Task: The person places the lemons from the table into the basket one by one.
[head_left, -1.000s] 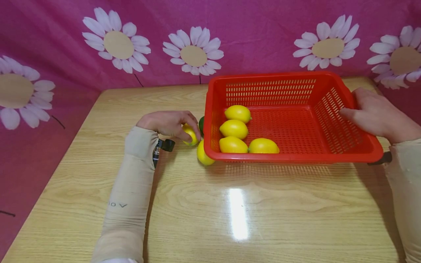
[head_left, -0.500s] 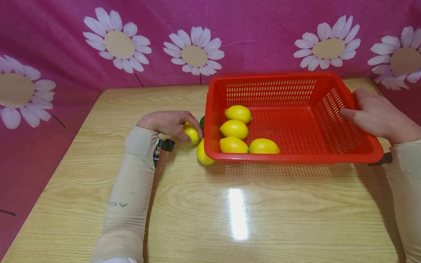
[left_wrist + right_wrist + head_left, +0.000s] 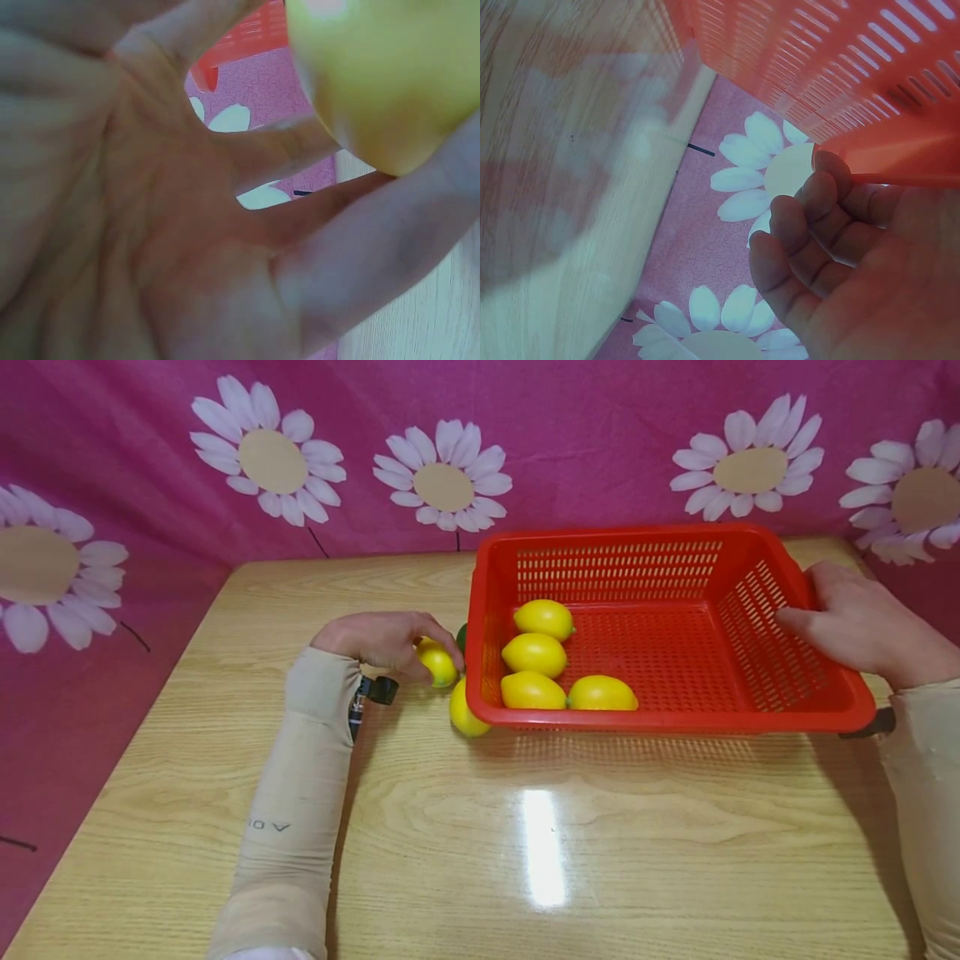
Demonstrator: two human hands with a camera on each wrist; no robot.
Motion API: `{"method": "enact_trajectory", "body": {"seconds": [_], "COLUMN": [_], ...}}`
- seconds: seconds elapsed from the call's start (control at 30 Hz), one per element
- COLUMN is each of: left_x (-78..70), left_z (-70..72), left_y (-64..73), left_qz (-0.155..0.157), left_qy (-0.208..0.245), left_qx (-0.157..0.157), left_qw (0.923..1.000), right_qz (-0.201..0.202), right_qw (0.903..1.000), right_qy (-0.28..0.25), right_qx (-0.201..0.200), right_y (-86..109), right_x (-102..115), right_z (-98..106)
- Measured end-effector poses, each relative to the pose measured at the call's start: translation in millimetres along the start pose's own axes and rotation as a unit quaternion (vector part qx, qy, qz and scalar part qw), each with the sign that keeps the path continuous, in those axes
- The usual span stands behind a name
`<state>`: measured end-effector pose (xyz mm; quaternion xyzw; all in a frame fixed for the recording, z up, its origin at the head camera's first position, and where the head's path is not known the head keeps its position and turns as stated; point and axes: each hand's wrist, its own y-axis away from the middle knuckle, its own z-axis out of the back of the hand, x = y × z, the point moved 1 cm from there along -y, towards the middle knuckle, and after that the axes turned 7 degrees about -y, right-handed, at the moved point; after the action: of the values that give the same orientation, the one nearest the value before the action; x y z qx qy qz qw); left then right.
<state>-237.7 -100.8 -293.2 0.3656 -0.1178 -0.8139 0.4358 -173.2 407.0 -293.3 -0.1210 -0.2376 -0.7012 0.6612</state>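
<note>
My left hand point(image 3: 390, 642) holds a yellow lemon point(image 3: 437, 665) left of the red plastic basket point(image 3: 630, 720). In the left wrist view the thumb and fingers close about this lemon point(image 3: 390, 75). Another lemon point(image 3: 467, 710) lies against the basket's near left corner, partly hidden by it. Behind the held lemon, a dark green round thing point(image 3: 462, 638) shows only a sliver. With the thumb over the rim, my right hand point(image 3: 862, 618) grips the basket's right end; its fingers curl below the rim point(image 3: 907, 178) in the right wrist view. Several lemons point(image 3: 534, 656) sit inside the basket's left part.
Everything stands on a light wooden table point(image 3: 600, 860), whose far edge runs just behind the basket. A pink cloth point(image 3: 585, 443) with white flowers hangs behind and at the left.
The lemon in my left hand has shifted slightly right and up, closer to the basket, and the fingers moved with it. My right hand and the basket stay practically still.
</note>
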Motion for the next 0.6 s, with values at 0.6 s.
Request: {"method": "enact_trajectory", "body": {"seconds": [0.6], "left_x": [3.7], "left_z": [3.7], "left_y": [4.2], "left_qz": [0.009], "left_qy": [-0.032], "left_qx": [-0.031], "left_qw": [0.9990], "right_qz": [0.006], "right_qw": [1.0000], "right_qy": [-0.004], "right_qx": [-0.001], "right_y": [0.1], "right_x": [-0.1], "right_z": [0.2]}}
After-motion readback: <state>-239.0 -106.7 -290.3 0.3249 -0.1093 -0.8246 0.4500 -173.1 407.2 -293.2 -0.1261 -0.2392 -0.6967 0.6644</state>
